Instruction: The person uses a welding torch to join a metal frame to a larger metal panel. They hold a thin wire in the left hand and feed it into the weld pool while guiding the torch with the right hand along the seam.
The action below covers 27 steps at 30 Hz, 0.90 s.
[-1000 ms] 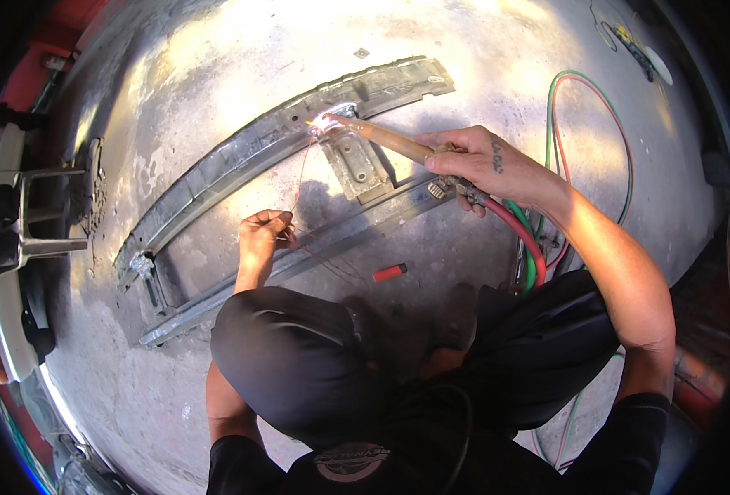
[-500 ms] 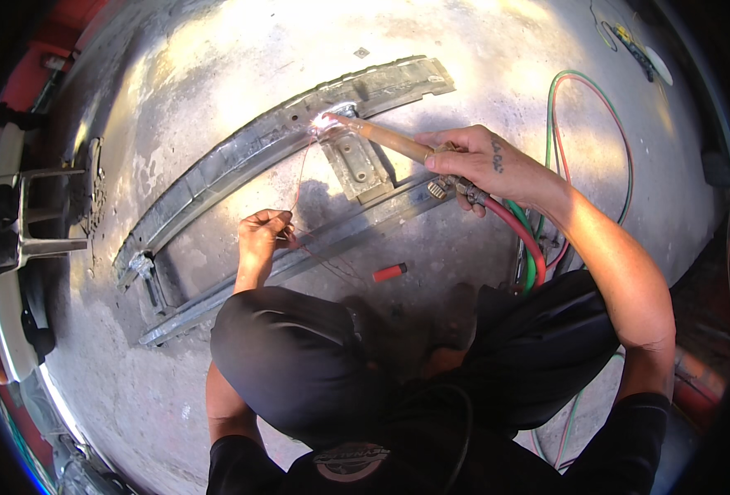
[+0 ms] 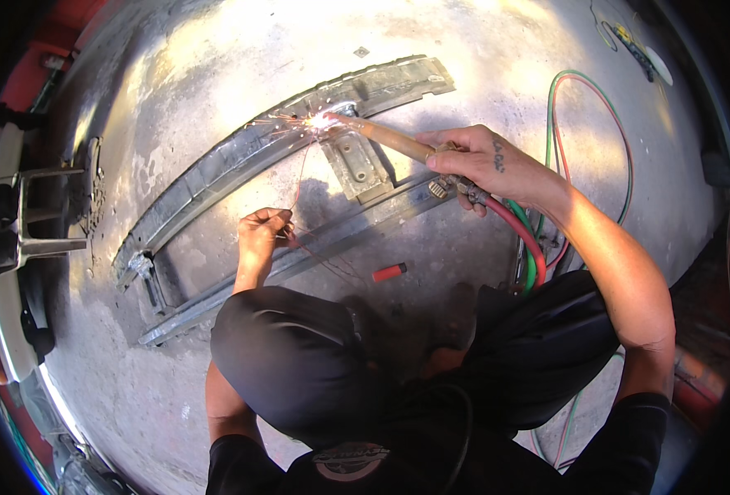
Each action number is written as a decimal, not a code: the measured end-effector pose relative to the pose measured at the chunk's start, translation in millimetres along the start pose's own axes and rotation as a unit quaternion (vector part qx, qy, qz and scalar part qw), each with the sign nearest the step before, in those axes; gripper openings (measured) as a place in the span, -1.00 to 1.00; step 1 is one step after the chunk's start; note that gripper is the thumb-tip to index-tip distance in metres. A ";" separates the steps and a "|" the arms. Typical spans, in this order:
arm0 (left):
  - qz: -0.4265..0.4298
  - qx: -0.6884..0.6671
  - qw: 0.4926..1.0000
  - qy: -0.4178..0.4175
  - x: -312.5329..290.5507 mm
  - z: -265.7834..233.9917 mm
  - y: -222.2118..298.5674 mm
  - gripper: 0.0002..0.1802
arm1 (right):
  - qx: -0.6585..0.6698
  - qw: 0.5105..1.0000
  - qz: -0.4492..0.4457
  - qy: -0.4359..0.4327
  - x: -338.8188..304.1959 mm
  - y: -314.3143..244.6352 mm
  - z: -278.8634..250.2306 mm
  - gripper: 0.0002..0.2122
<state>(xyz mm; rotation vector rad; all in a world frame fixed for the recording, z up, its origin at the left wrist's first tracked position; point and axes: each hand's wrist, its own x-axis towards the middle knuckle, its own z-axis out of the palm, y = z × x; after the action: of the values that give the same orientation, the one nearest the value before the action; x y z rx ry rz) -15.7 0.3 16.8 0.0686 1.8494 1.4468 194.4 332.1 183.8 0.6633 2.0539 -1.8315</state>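
My right hand (image 3: 472, 161) is closed around a gas welding torch (image 3: 389, 142), whose copper-coloured tube points up and left. At its tip a white-hot glow throws sparks where a flat bracket (image 3: 351, 165) with holes meets a curved metal beam (image 3: 241, 157). Between the fingers of my left hand (image 3: 264, 235) is a thin filler wire (image 3: 300, 186), its upper end reaching the glow and its loose tail hanging toward the floor. A straight metal rail (image 3: 299, 257) lies nearer to me, beneath the bracket's lower end. The glare hides the joint itself.
A red lighter-like cylinder (image 3: 389, 272) lies on the concrete floor before my knees. Red and green hoses (image 3: 553, 124) run from the torch and loop at the right. A metal bracket-like frame (image 3: 51, 216) stands at the far left. Cables and a tool (image 3: 641, 54) lie at the upper right.
The glow at the torch tip has brightened, and sparks now spray out to the left and upward. Both hands stay nearly in the same place.
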 end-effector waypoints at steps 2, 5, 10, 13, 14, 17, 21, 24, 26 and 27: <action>0.002 -0.004 1.000 -0.001 1.2 -0.8 -1.8 -0.84 | 0.000 1.000 0.001 0.000 -0.5 -0.8 0.3 -0.42; 0.005 -0.008 1.000 -0.001 0.7 -2.3 -2.4 -0.84 | 0.000 1.000 0.000 -0.004 -0.7 -3.1 1.6 -0.42; 0.006 -0.006 1.000 0.000 1.8 -0.3 -2.1 -0.85 | -0.024 1.000 0.008 0.001 -2.5 -2.5 0.2 -0.43; 0.003 -0.003 1.000 0.002 -0.1 0.1 0.1 -0.85 | -0.028 1.000 0.004 0.005 -2.3 -3.0 1.4 -0.44; 0.003 -0.004 1.000 0.002 -0.5 0.4 0.7 -0.85 | -0.020 1.000 0.003 0.003 -2.0 -3.4 1.7 -0.44; 0.005 -0.004 1.000 0.002 -1.3 0.9 2.0 -0.85 | -0.004 1.000 0.003 0.000 -1.4 -4.0 1.9 -0.43; 0.006 -0.003 1.000 0.001 0.2 1.2 2.0 -0.85 | -0.004 1.000 0.003 0.001 -0.5 -1.7 1.3 -0.43; 0.005 -0.004 1.000 0.002 0.9 1.4 2.9 -0.85 | -0.005 1.000 0.004 0.004 -0.7 -2.0 1.6 -0.43; 0.008 -0.008 1.000 0.003 1.5 1.2 2.2 -0.85 | -0.005 1.000 0.004 0.004 -1.0 -3.0 1.7 -0.43; 0.010 -0.011 1.000 0.004 2.5 0.7 0.6 -0.86 | -0.005 1.000 0.003 0.002 -1.1 -3.5 1.5 -0.43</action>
<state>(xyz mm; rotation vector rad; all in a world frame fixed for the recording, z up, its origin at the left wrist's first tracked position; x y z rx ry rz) -17.3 2.2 16.0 0.0715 1.8436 1.4830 193.4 330.2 187.2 0.6707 2.0589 -1.8165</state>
